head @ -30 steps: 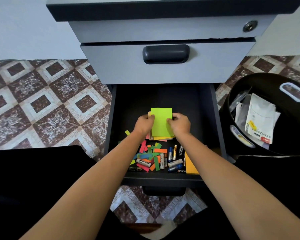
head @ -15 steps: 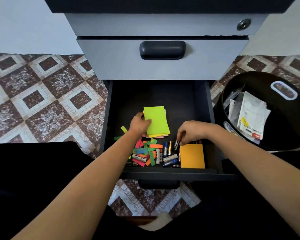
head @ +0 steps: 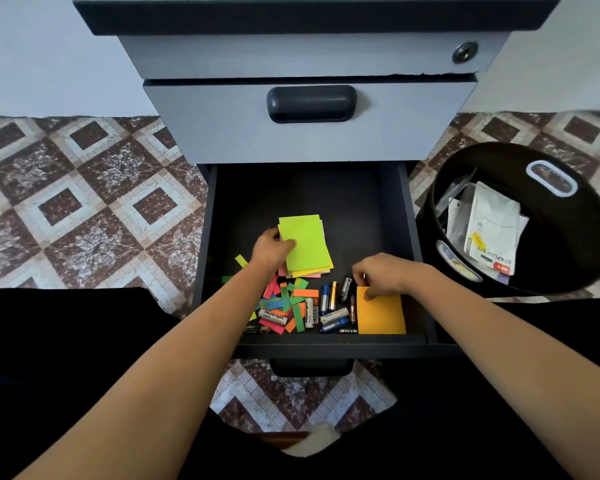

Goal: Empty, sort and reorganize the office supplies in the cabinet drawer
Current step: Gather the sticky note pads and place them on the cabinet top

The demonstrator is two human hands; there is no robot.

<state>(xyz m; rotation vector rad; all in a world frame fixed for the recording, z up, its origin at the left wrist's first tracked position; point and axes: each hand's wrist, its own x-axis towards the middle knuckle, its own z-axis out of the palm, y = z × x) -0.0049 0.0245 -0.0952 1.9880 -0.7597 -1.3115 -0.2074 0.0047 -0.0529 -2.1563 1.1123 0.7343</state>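
Gripping green note stack (head: 307,244), left hand (head: 271,249); right hand (head: 383,273) pinching orange pad (head: 381,315).

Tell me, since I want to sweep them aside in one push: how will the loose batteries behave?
The batteries are round cylinders lying on their sides, so they will probably roll and scatter rather than slide together. Metal-cased, they are likely heavy for their size. Some lie among paper strips, which would likely drag along.
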